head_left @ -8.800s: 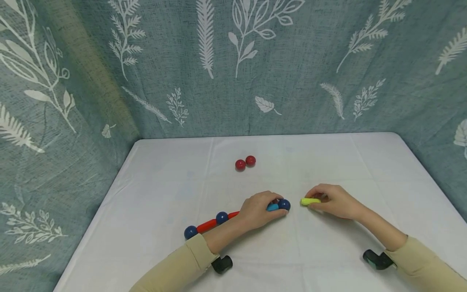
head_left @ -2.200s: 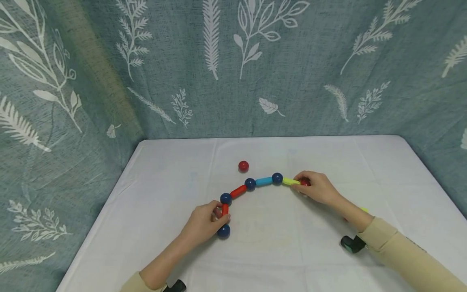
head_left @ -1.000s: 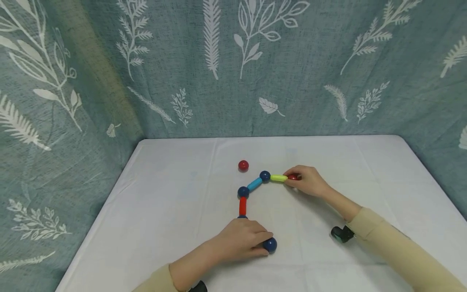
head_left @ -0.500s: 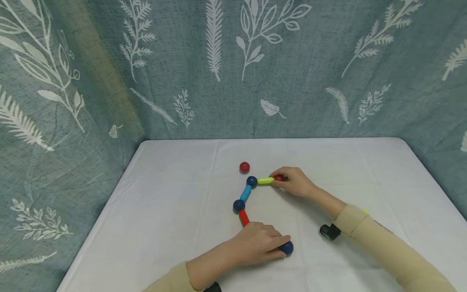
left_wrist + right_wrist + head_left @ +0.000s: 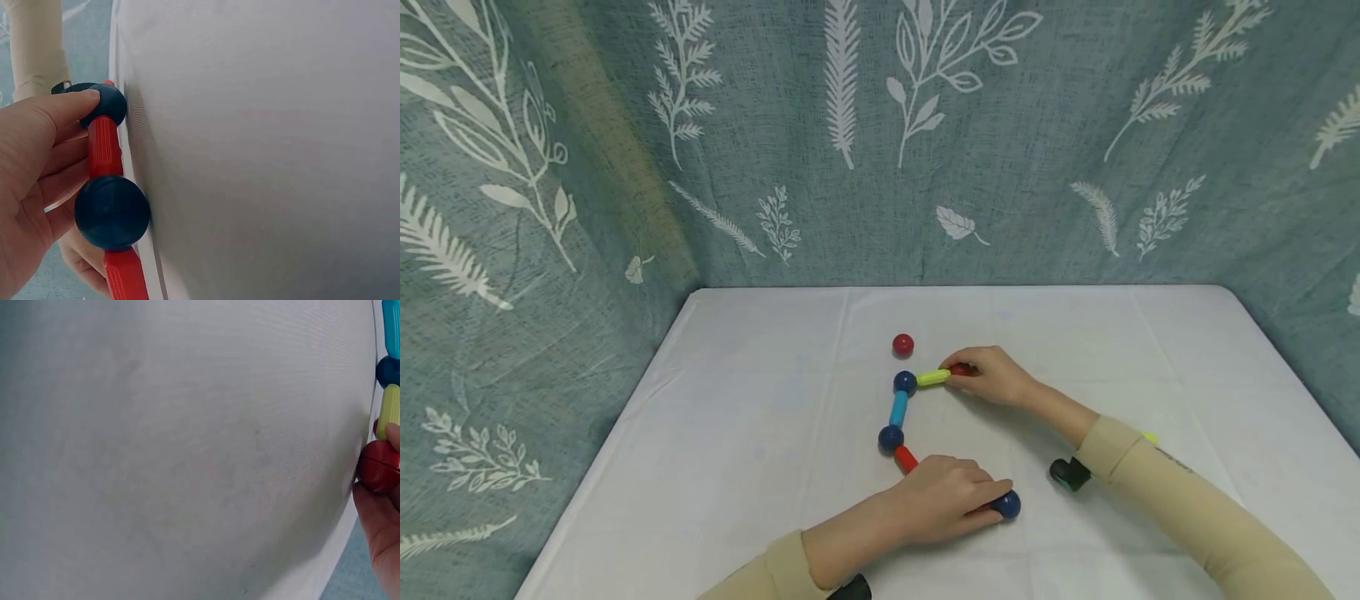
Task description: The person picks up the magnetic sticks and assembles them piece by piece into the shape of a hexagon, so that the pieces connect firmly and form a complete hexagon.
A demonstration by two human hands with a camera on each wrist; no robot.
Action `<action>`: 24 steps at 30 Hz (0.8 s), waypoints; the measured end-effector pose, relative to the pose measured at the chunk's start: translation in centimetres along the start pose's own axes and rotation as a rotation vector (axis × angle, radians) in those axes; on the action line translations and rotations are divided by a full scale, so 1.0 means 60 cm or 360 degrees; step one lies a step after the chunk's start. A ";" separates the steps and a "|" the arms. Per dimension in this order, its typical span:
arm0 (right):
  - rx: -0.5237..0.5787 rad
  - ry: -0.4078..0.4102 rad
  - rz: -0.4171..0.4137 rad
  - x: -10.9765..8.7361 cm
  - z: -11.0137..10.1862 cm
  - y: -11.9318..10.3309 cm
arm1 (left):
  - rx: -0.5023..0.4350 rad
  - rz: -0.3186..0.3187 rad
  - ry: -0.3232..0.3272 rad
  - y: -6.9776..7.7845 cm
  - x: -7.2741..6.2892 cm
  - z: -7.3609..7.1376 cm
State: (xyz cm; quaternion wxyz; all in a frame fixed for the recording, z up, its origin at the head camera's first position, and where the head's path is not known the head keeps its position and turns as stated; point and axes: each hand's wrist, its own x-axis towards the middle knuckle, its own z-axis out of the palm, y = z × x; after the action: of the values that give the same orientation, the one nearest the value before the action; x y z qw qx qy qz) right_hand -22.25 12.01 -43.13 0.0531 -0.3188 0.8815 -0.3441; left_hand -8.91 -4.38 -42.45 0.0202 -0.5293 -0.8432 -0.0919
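A chain of magnetic balls and rods bends in a C shape on the white table (image 5: 760, 400). My right hand (image 5: 996, 377) pinches the red ball (image 5: 959, 369) at its upper end, touching the yellow-green rod (image 5: 933, 378). From there run a blue ball (image 5: 905, 382), a light-blue rod (image 5: 898, 410), another blue ball (image 5: 891, 438) and a red rod (image 5: 906, 459). My left hand (image 5: 932, 504) covers the lower part in the head view and grips the end blue ball (image 5: 1007, 505). The left wrist view shows a red rod (image 5: 105, 145) and a blue ball (image 5: 112, 212) there.
A loose red ball (image 5: 903, 345) lies just behind the chain. A yellow-green piece (image 5: 1151, 437) peeks out past the right sleeve (image 5: 1195, 492), mostly hidden. A patterned green curtain (image 5: 865, 225) hangs behind the table.
Earlier the right hand held the yellow-green rod apart; it now sits in the chain with a red ball. Lately the right hand moved left and the left hand right, curling the chain.
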 end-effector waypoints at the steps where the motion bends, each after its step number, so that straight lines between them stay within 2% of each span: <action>1: 0.0000 -0.0006 -0.0002 0.001 0.000 -0.001 | -0.0004 -0.0001 0.0004 0.000 0.001 0.000; 8: 0.0004 -0.0050 -0.0013 0.001 0.003 -0.006 | -0.0075 -0.0041 -0.0032 0.000 0.009 0.001; 13: 0.0009 -0.0060 -0.0084 -0.012 -0.001 -0.004 | -0.0175 -0.0056 0.0062 -0.012 0.007 0.004; 17: 0.0045 -0.0002 -0.0107 -0.038 -0.015 0.002 | -0.0251 -0.0115 0.0158 -0.038 0.004 -0.001; 21: 0.0088 0.0095 -0.0028 -0.072 -0.038 0.010 | -0.0368 -0.0282 0.0229 -0.076 0.001 -0.011; 24: 0.0091 0.0164 0.0028 -0.101 -0.059 0.021 | -0.0413 -0.0396 0.0335 -0.106 0.000 -0.016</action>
State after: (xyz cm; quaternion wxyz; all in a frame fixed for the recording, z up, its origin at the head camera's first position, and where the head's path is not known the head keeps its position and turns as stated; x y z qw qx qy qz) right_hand -19.20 18.38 -42.01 0.0199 -0.2913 0.8757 -0.3846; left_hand -14.66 -7.23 -42.34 0.0283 -0.4068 -0.8764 -0.2562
